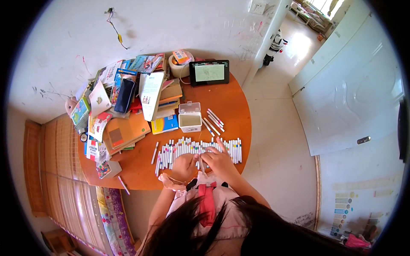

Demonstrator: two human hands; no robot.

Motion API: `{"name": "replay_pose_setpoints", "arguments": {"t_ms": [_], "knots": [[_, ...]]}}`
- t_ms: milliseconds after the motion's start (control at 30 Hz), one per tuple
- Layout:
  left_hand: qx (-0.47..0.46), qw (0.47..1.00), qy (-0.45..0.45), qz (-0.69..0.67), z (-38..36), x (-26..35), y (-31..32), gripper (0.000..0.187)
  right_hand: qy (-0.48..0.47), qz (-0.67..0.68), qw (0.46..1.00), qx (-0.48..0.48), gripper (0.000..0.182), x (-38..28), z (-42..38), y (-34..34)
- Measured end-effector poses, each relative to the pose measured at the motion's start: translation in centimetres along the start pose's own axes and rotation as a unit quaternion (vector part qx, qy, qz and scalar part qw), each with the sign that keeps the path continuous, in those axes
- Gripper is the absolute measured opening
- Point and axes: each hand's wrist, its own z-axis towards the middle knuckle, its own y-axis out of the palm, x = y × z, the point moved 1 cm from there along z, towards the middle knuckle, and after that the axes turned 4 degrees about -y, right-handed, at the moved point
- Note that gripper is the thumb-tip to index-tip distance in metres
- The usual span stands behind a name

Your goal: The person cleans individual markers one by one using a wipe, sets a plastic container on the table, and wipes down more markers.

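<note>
A long row of white markers (188, 146) with coloured ends lies side by side along the table's near edge. Over the row's near side, my left hand (184, 166) is closed, its fingertips pinched close to my right hand. My right hand (220, 162) has one finger stretched out over the markers, while its thumb and other fingers bend inward. Between the two hands hangs a pale, thin strip (202, 165), too small to name. Beyond the row stands an open white plastic box (190, 122) with a clear lid, and several loose markers (215, 119) lie right of it.
Books and papers (128, 128) pile up on the left of the round wooden table (232, 98). A tablet (209, 72) stands at the back beside a white round container (179, 68). A white box of coloured pens (109, 169) sits near the left edge.
</note>
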Motion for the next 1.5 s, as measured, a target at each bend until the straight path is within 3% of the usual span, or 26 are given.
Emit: {"name": "replay_pose_setpoints", "arguments": {"t_ms": [100, 233, 433, 533, 567, 633, 667, 700, 733, 767, 800, 867, 933, 967, 1067, 1133, 1167, 1233, 1367, 1500], "knots": [[0.041, 0.998, -0.022, 0.036, 0.0, -1.6, -1.4, 0.044, 0.018, -0.015, 1.0, 0.006, 0.013, 2.3, -0.9, -0.3], [0.014, 0.995, -0.098, 0.009, -0.2, -2.2, -2.7, 0.044, 0.038, -0.04, 0.998, 0.036, 0.012, 2.7, -1.2, -0.3], [0.015, 1.0, -0.009, -0.019, 0.1, -0.4, -0.7, 0.043, 0.002, -0.018, 1.0, 0.014, 0.01, 0.3, 0.1, 0.2], [0.025, 0.997, -0.071, -0.02, -0.1, -1.8, -2.1, 0.042, 0.013, 0.018, 0.999, 0.029, 0.01, 1.8, -0.2, -0.9], [0.055, 0.992, -0.111, 0.001, -0.4, -1.4, -3.2, 0.044, 0.05, 0.013, 0.998, 0.038, 0.01, 3.2, -1.0, -0.8], [0.218, 0.952, -0.161, -0.144, -1.8, -9.3, -2.6, 0.044, 0.136, 0.007, 0.989, 0.065, 0.01, 6.4, -3.2, -0.9], [0.204, 0.927, -0.213, -0.231, -2.3, -11.2, -4.7, 0.043, 0.186, 0.006, 0.979, 0.083, 0.011, 8.0, -4.6, -1.4], [0.272, 0.908, -0.194, -0.254, -2.4, -6.4, -7.5, 0.043, 0.208, -0.026, 0.972, 0.11, 0.012, 9.0, -5.7, -2.2], [0.29, 0.932, -0.177, -0.129, -3.3, -8.5, -9.5, 0.047, 0.229, -0.059, 0.962, 0.136, 0.013, 9.7, -6.6, -2.9], [0.306, 0.926, -0.22, -0.019, -4.2, -11.9, -10.6, 0.048, 0.229, -0.058, 0.962, 0.135, 0.013, 10.2, -7.5, -3.1], [0.375, 0.903, -0.2, 0.064, -4.8, -14.0, -11.0, 0.047, 0.257, -0.053, 0.957, 0.122, 0.016, 10.8, -8.6, -2.8], [0.389, 0.871, -0.266, 0.137, -6.8, -17.7, -11.6, 0.044, 0.284, -0.048, 0.951, 0.108, 0.019, 11.3, -9.8, -1.4], [0.406, 0.857, -0.267, 0.171, -9.0, -21.7, -10.4, 0.04, 0.379, 0.145, 0.902, 0.145, 0.02, 11.9, -10.3, 1.2], [0.421, 0.842, -0.267, 0.205, -9.8, -23.6, -9.4, 0.036, 0.379, 0.145, 0.902, 0.147, 0.02, 12.3, -10.0, 2.4], [0.397, 0.836, -0.338, 0.171, -11.5, -28.4, -6.1, 0.026, 0.309, 0.045, 0.939, 0.144, 0.018, 13.7, -9.1, 6.5], [0.399, 0.838, -0.324, 0.186, -11.7, -29.8, -4.3, 0.023, 0.293, 0.165, 0.94, 0.058, 0.013, 15.3, -7.7, 9.1], [0.399, 0.838, -0.312, 0.201, -11.7, -29.6, -3.7, 0.02, 0.293, 0.165, 0.94, 0.057, 0.013, 15.1, -6.3, 9.3], [0.383, 0.843, -0.31, 0.217, -11.7, -28.8, -2.9, 0.02, 0.373, 0.139, 0.917, -0.002, 0.016, 14.6, -3.5, 10.2], [0.348, 0.844, -0.356, 0.199, -11.5, -29.3, -2.1, 0.022, 0.363, 0.087, 0.928, 0.016, 0.021, 15.8, 0.0, 13.7], [0.365, 0.836, -0.393, 0.114, -10.5, -27.6, -1.7, 0.024, 0.408, 0.059, 0.91, -0.043, 0.023, 17.2, 0.7, 16.8]]}}
